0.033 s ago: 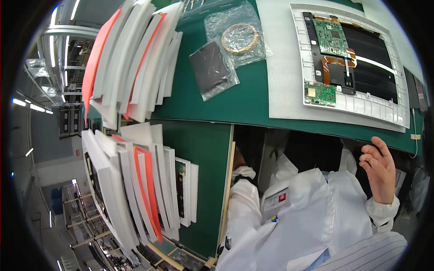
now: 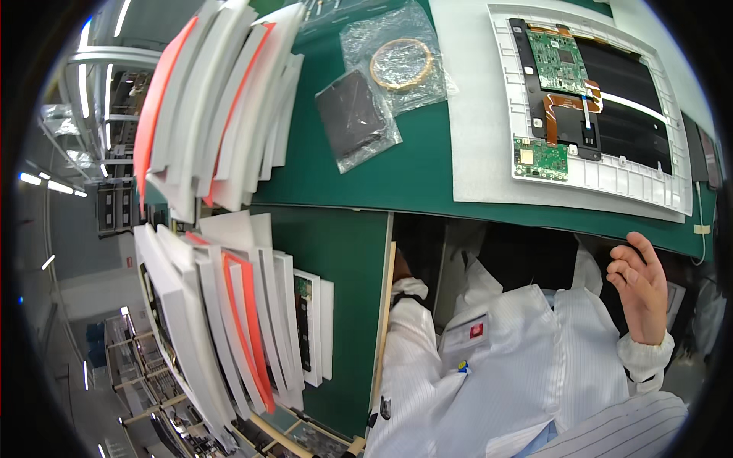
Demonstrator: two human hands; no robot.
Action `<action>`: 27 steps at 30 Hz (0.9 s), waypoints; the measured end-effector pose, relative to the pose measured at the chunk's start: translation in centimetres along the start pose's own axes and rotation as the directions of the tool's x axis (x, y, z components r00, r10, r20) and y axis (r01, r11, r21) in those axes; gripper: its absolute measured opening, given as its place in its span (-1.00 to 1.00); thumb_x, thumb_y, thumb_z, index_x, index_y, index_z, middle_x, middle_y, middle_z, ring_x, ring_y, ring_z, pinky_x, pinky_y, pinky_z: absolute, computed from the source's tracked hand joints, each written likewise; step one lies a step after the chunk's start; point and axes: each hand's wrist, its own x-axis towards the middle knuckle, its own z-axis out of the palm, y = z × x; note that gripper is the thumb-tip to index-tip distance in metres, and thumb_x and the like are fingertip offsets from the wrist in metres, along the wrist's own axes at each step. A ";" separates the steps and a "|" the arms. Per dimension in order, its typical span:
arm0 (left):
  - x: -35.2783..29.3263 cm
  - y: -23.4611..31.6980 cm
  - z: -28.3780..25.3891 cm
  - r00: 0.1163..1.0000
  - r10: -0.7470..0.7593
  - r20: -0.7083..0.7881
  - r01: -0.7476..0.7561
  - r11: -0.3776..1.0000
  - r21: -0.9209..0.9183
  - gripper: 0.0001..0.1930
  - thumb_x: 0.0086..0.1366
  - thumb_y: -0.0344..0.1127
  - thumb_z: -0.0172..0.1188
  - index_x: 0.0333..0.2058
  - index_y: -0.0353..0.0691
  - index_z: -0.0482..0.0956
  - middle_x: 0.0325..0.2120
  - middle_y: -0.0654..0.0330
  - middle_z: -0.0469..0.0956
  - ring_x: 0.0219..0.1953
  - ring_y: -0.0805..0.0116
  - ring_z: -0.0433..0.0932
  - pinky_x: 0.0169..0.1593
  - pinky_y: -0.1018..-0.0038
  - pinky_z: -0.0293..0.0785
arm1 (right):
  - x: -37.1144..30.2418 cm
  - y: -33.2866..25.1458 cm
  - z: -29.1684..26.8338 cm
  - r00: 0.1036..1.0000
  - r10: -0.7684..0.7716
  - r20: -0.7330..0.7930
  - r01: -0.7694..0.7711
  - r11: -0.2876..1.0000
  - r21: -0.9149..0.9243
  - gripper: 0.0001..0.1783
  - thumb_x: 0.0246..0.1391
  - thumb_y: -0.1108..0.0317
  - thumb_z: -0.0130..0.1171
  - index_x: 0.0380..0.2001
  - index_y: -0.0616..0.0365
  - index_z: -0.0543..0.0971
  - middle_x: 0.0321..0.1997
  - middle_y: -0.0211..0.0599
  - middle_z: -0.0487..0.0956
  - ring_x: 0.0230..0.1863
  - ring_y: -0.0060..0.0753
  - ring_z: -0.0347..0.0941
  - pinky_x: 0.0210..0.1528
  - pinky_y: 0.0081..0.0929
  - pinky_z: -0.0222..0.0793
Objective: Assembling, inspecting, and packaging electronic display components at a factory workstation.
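While your right hand (image 2: 640,286) hangs just past three o'clock, fingers loosely bent and nothing in their grasp, the opened panel (image 2: 611,182) lies face-down at two o'clock, near your fingertips. The near edge of the table (image 2: 412,160) runs between them. Your left hand (image 2: 401,267), just off centre toward five o'clock, is dark and partly hidden by its cuff and the shadow; you cannot tell from this view how far it is closed or whether it has hold of anything.

The panel rests on a white sheet (image 2: 481,114) and shows two green boards (image 2: 561,61), an orange ribbon (image 2: 561,101) and black plates. Between two and three o'clock, a grey device (image 2: 696,156) sits beside it, and a white cable (image 2: 703,210) drops past the table edge at three. At twelve o'clock a clear bag (image 2: 359,34) holds a tan ring (image 2: 398,88); a bagged dark pad (image 2: 351,114) touches it.

Your left side is crowded: one stack (image 2: 183,122) of pale and red sheets leans at ten o'clock, another (image 2: 187,328) at eight, with a circuit unit (image 2: 304,320) on its right side.

A badge (image 2: 467,333) with a red mark hangs on your coat (image 2: 527,351) toward five o'clock; its print is too small to read. A small red label (image 2: 130,262) shows on the far wall at nine, also unreadable.
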 end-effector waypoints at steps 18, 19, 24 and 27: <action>1.2 -2.4 6.8 0.970 0.047 0.239 -0.077 0.990 0.119 -0.82 0.01 -0.42 0.09 -0.38 -0.37 0.52 -0.38 -0.08 0.51 -0.33 0.05 0.49 -0.24 0.27 0.42 | 1.2 1.6 1.4 0.988 0.089 -0.127 -0.092 0.995 -0.024 -0.64 -0.07 0.41 0.15 -0.18 0.18 0.32 -0.30 -0.29 0.46 -0.32 -0.50 0.40 -0.17 -0.58 0.32; 1.4 -2.9 6.6 0.970 0.056 0.237 -0.086 0.989 0.120 -0.81 0.01 -0.42 0.09 -0.38 -0.37 0.52 -0.38 -0.08 0.51 -0.33 0.04 0.49 -0.24 0.27 0.42 | 1.2 1.7 1.5 0.988 0.100 -0.114 -0.102 0.995 -0.018 -0.66 -0.07 0.42 0.15 -0.18 0.17 0.33 -0.31 -0.29 0.46 -0.32 -0.50 0.40 -0.17 -0.57 0.32; 0.7 -3.3 7.0 0.950 0.159 0.268 -0.185 0.980 0.073 -0.80 0.01 -0.40 0.09 -0.37 -0.38 0.52 -0.38 -0.09 0.51 -0.33 0.03 0.49 -0.24 0.26 0.42 | 0.9 1.8 0.9 0.976 0.124 -0.177 -0.128 0.992 -0.014 -0.68 -0.07 0.45 0.13 -0.20 0.18 0.35 -0.33 -0.29 0.48 -0.33 -0.48 0.41 -0.18 -0.55 0.33; 0.3 -4.7 7.2 0.935 0.244 0.259 -0.264 0.963 0.046 -0.79 0.01 -0.39 0.09 -0.37 -0.38 0.52 -0.38 -0.10 0.51 -0.34 0.02 0.49 -0.24 0.25 0.42 | 1.0 1.9 0.3 0.971 0.146 -0.188 -0.147 0.989 0.006 -0.70 -0.07 0.48 0.12 -0.21 0.19 0.36 -0.33 -0.28 0.49 -0.33 -0.48 0.42 -0.18 -0.54 0.34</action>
